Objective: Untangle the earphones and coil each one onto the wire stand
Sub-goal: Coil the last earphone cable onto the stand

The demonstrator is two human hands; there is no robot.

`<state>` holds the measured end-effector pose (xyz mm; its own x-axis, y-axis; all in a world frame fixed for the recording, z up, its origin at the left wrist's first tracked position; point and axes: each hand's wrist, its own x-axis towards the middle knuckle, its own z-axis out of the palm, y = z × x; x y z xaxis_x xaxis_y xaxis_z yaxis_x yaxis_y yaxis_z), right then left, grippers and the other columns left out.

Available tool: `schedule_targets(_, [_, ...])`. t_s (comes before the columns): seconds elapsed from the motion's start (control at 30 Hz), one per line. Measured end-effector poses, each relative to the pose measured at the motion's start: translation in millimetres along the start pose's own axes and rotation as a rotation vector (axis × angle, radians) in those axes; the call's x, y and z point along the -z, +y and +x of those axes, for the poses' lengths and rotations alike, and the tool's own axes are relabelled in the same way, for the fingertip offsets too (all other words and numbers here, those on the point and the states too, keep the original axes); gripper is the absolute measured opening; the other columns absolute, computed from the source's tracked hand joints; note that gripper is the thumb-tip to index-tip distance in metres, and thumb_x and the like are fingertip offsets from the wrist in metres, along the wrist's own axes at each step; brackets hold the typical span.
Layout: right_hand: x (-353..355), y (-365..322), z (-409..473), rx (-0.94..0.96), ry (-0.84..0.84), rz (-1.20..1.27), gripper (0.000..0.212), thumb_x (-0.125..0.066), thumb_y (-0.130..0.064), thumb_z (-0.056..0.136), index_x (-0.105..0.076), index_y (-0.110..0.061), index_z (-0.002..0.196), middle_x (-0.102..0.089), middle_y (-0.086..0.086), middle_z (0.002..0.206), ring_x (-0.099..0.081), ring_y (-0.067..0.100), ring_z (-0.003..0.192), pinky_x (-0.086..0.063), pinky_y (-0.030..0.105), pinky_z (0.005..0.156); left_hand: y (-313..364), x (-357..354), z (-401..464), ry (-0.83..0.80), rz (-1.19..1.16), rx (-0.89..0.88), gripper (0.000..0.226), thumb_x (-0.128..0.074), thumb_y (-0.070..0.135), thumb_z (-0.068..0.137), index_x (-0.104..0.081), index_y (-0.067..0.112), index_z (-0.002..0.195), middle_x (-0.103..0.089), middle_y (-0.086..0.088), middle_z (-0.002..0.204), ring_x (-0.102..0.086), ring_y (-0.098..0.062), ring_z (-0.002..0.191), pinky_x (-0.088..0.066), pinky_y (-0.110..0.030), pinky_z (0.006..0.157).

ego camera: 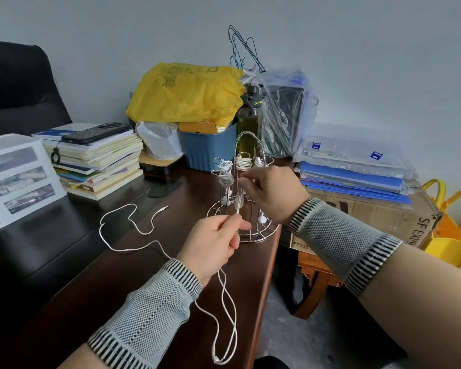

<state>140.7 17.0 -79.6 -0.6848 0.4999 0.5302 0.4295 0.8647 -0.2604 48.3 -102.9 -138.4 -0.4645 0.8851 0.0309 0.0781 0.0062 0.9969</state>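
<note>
The left hand (215,239) pinches a white earphone cord (225,302) — the right hand (273,194) pinches the same cord higher up, at the wire stand (244,198). Loose cord trails left across the dark worktop (117,275) — other coils already hang on the stand

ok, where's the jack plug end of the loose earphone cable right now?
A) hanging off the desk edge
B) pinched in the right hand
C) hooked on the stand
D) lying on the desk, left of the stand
D: the jack plug lies on the dark desk left of the wire stand, clear of both hands.
</note>
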Motion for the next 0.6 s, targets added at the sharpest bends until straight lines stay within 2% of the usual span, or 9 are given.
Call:
schedule_targets(0.07, [-5,-2,2,-0.044,0.001,0.006,0.032,-0.051,-0.035,0.097,-0.074,-0.012,0.098,-0.073,0.006,0.086,-0.065,0.021,0.078,-0.046,0.028,0.070,-4,-2,0,0.003,-0.023,-0.004,0.028,-0.048,0.024,0.101,-0.071,0.013,0.090,-0.046,0.003,0.055,-0.029,-0.008,0.041,-0.022,-0.018,0.039])
schedule_targets(0.17, [-9,-1,5,-0.116,0.028,0.077,0.026,-0.056,-0.027,0.096,-0.076,-0.010,0.091,-0.073,0.005,0.081,-0.065,0.019,0.074,-0.050,0.028,0.074,-9,-4,1,-0.005,-0.036,0.005,0.027,-0.046,0.023,0.102,-0.070,0.014,0.093,-0.047,0.002,0.055,-0.029,-0.009,0.041,-0.021,-0.019,0.039])
schedule_targets(0.33, [-18,13,22,-0.233,0.071,0.106,0.031,-0.056,-0.024,0.096,-0.075,-0.004,0.084,-0.071,0.011,0.072,-0.067,0.025,0.067,-0.055,0.037,0.072,-16,-9,0,-0.025,-0.022,0.058,0.025,-0.045,0.022,0.102,-0.067,0.012,0.096,-0.044,0.005,0.052,-0.028,-0.008,0.042,-0.018,-0.022,0.043])
schedule_targets(0.43, [-21,21,33,-0.286,0.056,0.113,0.030,-0.056,-0.026,0.096,-0.076,-0.005,0.087,-0.072,0.013,0.076,-0.067,0.025,0.068,-0.057,0.040,0.072,-19,-10,0,-0.047,0.012,0.066,0.027,-0.045,0.022,0.103,-0.067,0.011,0.094,-0.043,0.005,0.052,-0.029,-0.008,0.041,-0.020,-0.022,0.043])
schedule_targets(0.5, [-23,24,33,-0.306,0.076,0.121,0.028,-0.057,-0.031,0.094,-0.075,-0.010,0.096,-0.073,0.009,0.082,-0.066,0.021,0.070,-0.057,0.037,0.072,-21,-9,0,-0.055,0.040,0.068,0.028,-0.045,0.022,0.102,-0.068,0.010,0.092,-0.043,0.005,0.052,-0.030,-0.008,0.041,-0.023,-0.022,0.043])
schedule_targets(0.6, [-26,26,14,-0.360,0.236,0.221,0.030,-0.056,-0.039,0.093,-0.068,-0.016,0.107,-0.067,-0.003,0.078,-0.062,0.011,0.070,-0.051,0.030,0.070,-23,-9,1,-0.063,0.061,0.072,0.029,-0.045,0.023,0.102,-0.068,0.010,0.090,-0.042,0.003,0.053,-0.030,-0.009,0.043,-0.023,-0.023,0.044])
